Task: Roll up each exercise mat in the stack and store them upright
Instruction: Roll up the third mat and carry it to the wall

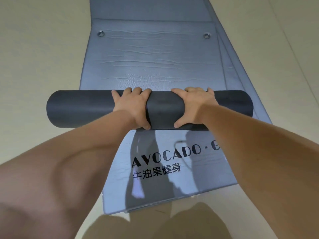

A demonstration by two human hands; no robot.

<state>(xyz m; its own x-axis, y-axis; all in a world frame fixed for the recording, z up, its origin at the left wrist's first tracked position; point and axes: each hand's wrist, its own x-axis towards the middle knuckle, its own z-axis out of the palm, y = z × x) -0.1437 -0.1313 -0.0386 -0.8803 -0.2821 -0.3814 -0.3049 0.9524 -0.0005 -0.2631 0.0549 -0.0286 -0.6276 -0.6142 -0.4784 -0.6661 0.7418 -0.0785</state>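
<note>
Underfoot, pale beige floor (43, 49) carries the mat stack (155, 57). My left hand (131, 106) and right hand (193, 106) grip the dark roll (77, 107) across it.

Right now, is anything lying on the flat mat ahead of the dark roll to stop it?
Nothing visible does. The left hand and right hand grip the dark grey rolled mat; the flat blue-grey stretch ahead carries only two metal eyelets.
</note>
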